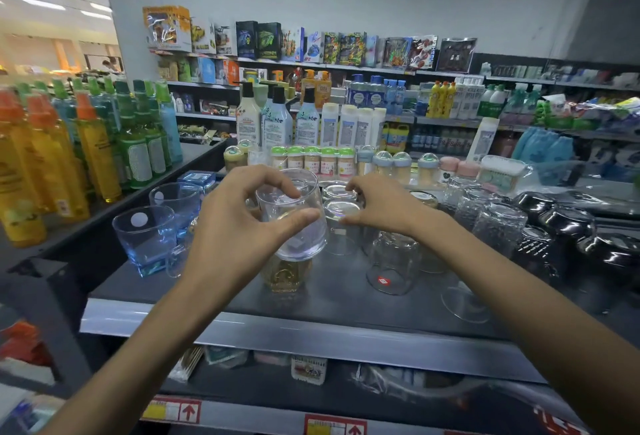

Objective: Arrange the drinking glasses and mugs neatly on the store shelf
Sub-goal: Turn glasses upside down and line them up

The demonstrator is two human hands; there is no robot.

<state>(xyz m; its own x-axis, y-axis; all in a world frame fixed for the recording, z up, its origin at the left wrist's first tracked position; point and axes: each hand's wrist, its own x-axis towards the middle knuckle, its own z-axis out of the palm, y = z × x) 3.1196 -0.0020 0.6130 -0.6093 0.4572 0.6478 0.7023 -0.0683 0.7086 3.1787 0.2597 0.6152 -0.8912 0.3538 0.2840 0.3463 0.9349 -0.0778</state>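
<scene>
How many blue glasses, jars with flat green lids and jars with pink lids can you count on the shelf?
Blue glasses: 2
Jars with flat green lids: 5
Jars with pink lids: 2
Total: 9

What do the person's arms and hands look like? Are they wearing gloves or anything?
No gloves! The left hand and the right hand are bare, with no rings showing. The left forearm and the right forearm are bare too: no sleeves, watch or bracelets in view.
</scene>
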